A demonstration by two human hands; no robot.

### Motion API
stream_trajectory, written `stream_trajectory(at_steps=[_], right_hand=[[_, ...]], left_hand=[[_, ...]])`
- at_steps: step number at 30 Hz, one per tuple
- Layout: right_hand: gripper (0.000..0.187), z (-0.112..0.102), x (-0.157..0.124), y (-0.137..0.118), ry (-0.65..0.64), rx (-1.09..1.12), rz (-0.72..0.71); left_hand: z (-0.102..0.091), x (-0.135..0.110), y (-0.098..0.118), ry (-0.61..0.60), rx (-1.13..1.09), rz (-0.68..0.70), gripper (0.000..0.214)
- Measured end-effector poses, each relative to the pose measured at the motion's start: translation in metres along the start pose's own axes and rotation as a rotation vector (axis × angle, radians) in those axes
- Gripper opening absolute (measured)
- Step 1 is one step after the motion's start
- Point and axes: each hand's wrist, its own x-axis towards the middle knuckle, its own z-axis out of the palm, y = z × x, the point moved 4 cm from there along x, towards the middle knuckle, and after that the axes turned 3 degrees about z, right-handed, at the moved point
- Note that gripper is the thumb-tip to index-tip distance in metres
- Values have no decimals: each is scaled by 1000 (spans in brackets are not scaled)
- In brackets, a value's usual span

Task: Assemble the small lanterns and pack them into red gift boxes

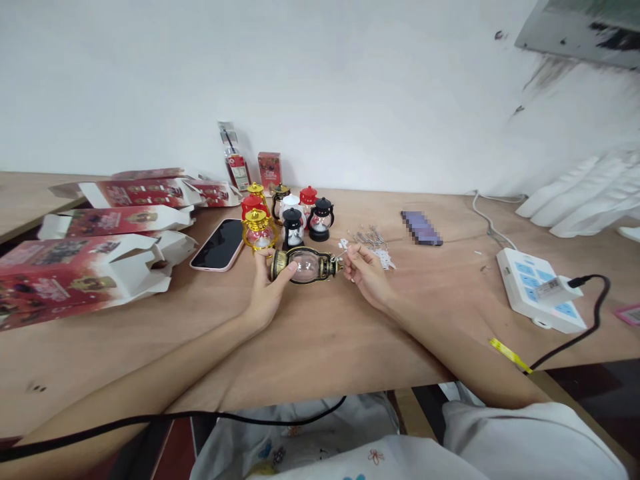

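A bronze-coloured toy lantern (pixel 306 265) with a clear globe lies sideways above the table, its base in my left hand (pixel 269 283). The left fingers and thumb are wrapped round it. At the lantern's top end, my right hand (pixel 367 273) is closed in a pinch on a thin, wire-like piece (pixel 341 256), whose exact kind is too small to tell. Just beyond the right fingers lie a heap of small metal hooks or rings (pixel 370 235) and small white pieces (pixel 385 259). Behind the held lantern stand several more, among them a black lantern (pixel 321 220) and a gold lantern (pixel 259 230).
Opened red-and-white boxes (pixel 90 263) crowd the left side, beside a phone (pixel 219 245). A small red box (pixel 270 172) and a bottle (pixel 237 167) stand by the wall. To the right are a pixelated purple item (pixel 423 228), a power strip (pixel 537 290) and a black cable (pixel 600 313).
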Motion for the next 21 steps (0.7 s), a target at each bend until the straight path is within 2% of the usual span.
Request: stream_trajectory(at_steps=[9,15,21], right_hand=[[42,-1,0,2,29,-39,50],[43,-1,1,6,-8,-1,168],[43,-3,1,7,44,5,148]], left_hand=[[2,-2,1,-10,-80,-59,38],[1,-7,7,-3,-27,-32,37],[2,-6,10,-21,37,13,37]])
